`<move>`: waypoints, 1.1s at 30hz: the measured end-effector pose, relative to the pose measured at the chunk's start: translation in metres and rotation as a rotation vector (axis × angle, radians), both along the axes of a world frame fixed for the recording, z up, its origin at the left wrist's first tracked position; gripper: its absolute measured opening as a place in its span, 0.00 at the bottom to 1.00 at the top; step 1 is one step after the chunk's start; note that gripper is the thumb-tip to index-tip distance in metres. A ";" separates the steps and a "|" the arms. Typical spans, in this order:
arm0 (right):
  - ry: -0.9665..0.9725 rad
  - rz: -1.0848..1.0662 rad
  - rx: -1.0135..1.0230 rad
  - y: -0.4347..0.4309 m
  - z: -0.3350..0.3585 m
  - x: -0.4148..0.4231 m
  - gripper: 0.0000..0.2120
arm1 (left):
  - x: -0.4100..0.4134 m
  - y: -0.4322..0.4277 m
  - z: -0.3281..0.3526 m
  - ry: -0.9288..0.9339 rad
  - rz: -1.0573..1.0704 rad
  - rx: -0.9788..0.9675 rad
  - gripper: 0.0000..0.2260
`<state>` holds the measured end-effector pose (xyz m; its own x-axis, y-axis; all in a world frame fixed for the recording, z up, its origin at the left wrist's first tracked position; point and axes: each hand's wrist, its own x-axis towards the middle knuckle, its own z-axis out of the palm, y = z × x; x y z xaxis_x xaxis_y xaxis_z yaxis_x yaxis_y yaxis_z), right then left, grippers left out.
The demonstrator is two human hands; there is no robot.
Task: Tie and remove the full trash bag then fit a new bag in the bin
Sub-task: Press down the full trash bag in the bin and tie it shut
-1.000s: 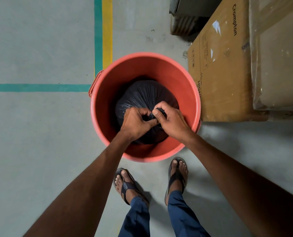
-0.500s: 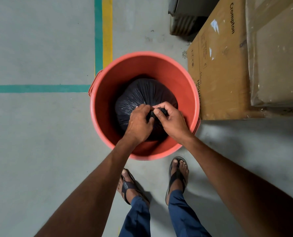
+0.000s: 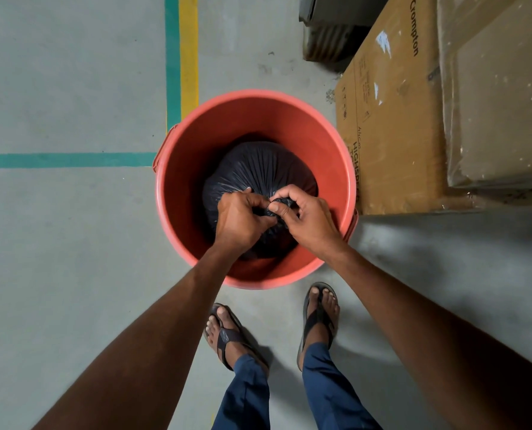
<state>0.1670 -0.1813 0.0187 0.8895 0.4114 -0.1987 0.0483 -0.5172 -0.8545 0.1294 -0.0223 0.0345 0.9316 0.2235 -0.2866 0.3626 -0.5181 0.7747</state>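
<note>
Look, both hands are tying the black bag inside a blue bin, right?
Not quite. The head view shows the bin is orange-red, not blue. The left hand and right hand do grip the black bag inside it.

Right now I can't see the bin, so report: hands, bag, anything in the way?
left hand and right hand pinching black trash bag at gathered top. It sits inside red bin, not lifted. Beside bin a cardboard box, not over it.

Dim, sharp, soft shadows, wide-angle edge warping
</note>
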 end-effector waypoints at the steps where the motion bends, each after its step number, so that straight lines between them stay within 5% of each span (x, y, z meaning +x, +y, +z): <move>1: 0.006 0.006 0.005 0.001 0.000 0.001 0.04 | 0.000 0.000 -0.002 -0.004 0.013 -0.017 0.07; 12: -0.078 0.067 0.012 0.001 0.004 0.005 0.07 | -0.001 0.004 -0.011 -0.013 0.043 -0.047 0.13; 20: -0.236 0.084 -0.032 -0.006 0.005 -0.006 0.06 | -0.015 0.004 -0.012 -0.119 -0.082 -0.089 0.08; 27: -0.041 -0.076 0.007 0.002 0.003 -0.016 0.02 | -0.017 0.012 -0.007 -0.102 -0.222 -0.134 0.10; 33: 0.154 -0.166 0.046 0.003 -0.005 -0.024 0.03 | -0.015 0.009 -0.008 -0.046 -0.270 0.190 0.14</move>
<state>0.1427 -0.1778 0.0137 0.9062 0.2739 -0.3221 -0.1672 -0.4675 -0.8680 0.1146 -0.0133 0.0267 0.9755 0.0120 -0.2197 0.1592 -0.7278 0.6671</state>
